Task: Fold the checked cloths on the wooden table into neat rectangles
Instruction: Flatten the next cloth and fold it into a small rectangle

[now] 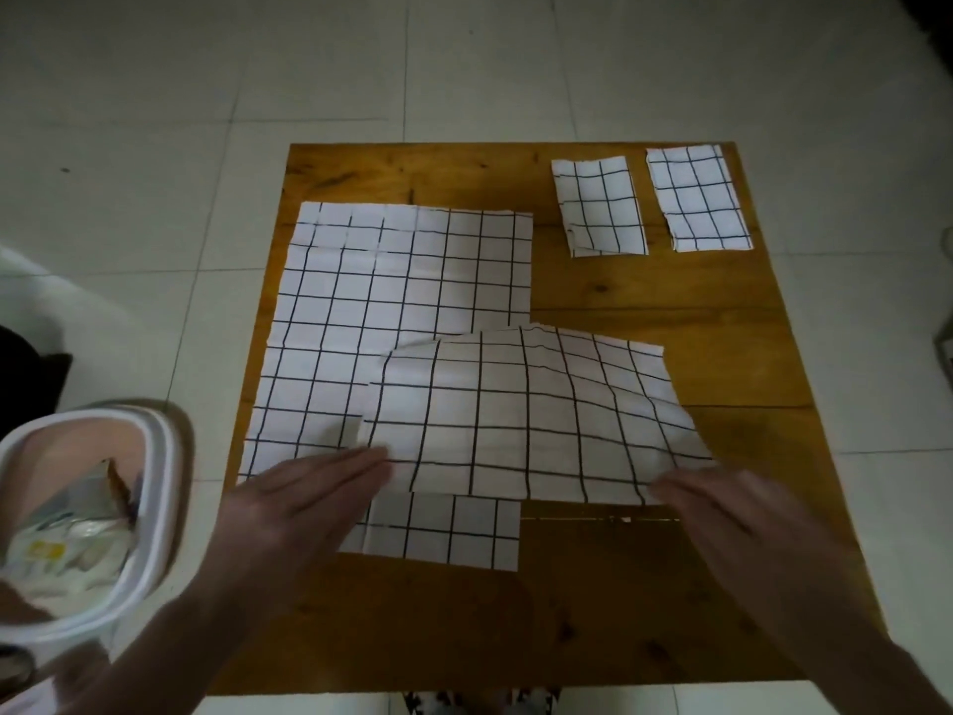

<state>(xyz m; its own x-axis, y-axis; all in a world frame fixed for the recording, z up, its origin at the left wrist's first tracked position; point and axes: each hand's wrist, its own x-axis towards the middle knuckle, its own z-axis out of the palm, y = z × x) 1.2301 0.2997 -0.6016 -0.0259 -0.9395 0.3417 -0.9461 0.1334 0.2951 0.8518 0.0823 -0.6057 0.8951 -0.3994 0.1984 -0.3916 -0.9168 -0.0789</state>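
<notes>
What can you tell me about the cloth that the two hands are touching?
The top cloth is white with thin black checks and looks like soft fabric. It lies crooked and a bit wavy, partly over a bigger flat checked cloth and partly on the wooden table. Its far left corner curls. The left hand and right hand reach its near edge, fingers straight.
</notes>
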